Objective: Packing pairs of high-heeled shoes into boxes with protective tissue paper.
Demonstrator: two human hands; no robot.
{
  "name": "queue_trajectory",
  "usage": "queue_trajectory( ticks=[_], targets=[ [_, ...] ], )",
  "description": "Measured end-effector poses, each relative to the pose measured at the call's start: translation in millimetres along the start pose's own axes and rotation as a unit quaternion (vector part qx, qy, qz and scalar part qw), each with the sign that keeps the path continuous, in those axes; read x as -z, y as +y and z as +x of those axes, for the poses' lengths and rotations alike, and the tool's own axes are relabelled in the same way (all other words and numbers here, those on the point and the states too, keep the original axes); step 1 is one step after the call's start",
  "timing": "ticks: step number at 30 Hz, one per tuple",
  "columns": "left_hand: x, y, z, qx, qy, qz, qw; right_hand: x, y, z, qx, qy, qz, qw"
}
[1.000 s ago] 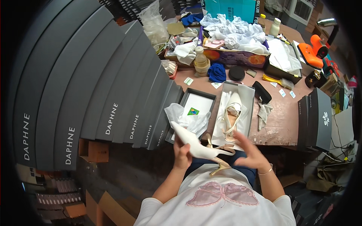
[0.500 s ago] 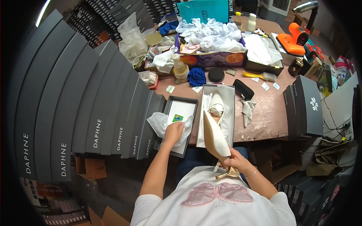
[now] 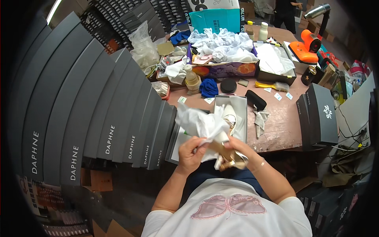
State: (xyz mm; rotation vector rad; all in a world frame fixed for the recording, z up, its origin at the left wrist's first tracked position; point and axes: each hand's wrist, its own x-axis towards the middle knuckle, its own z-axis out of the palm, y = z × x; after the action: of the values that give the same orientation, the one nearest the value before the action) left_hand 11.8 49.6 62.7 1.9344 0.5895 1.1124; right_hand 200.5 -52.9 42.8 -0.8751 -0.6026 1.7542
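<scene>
My left hand (image 3: 190,155) is closed on a crumpled sheet of white tissue paper (image 3: 201,122), which spreads upward from the fingers. In my right hand (image 3: 240,151) is a cream high-heeled shoe with a gold heel (image 3: 229,158), blurred by motion. The tissue paper touches this shoe and hides its front part. Behind both hands stands an open grey shoe box (image 3: 247,118); a second cream shoe (image 3: 229,112) lies inside on white paper. A shallow grey tray or lid (image 3: 170,155) sits left of the box, partly covered by my left hand and the tissue.
Tall stacks of dark grey shoe boxes (image 3: 90,106) line the left side. Grey boxes (image 3: 321,114) stand at the table's right. A carton of crumpled white paper (image 3: 225,70), a blue cloth (image 3: 209,87), a yellow-handled brush (image 3: 272,86) and a black case (image 3: 256,100) lie behind the box.
My left hand has lifted the tissue paper out of the shallow tray and brought it rightward to the shoe. My right hand has raised the shoe and turned it.
</scene>
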Motion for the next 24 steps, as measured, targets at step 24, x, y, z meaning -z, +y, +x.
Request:
queue_trajectory(
  ticks=[24],
  targets=[
    [-46,40,-15,-0.21,-0.074,0.053,0.973,1,62,38,0.134,0.204,0.218,0.945]
  ],
)
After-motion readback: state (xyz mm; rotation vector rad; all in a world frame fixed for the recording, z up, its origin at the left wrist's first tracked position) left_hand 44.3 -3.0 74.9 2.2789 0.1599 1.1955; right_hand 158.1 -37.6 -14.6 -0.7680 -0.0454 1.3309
